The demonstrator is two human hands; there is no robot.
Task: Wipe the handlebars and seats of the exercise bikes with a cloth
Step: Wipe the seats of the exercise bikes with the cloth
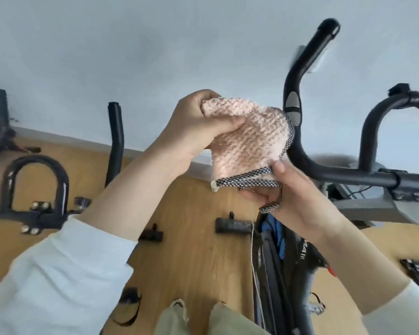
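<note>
Pale wall [131, 56], wood floor [191, 250]. Left-hand grip [194, 126] and right-hand grip [298, 197] both hold the cloth [252, 141] beside the handlebar [348, 177], apparently folding it. Next: wrap the bar.

**Both hands up, gripping the cloth**

The left hand [198, 131] sits at centre frame, fingers curled over the top of the cloth [252, 141], thumb pressed across its front. The right hand [300, 199], just lower right of it, pinches the bottom hem, thumb above, fingers beneath. Bare forearms [136, 180] rise from the lower corners out of white sleeves [58, 274].
</note>
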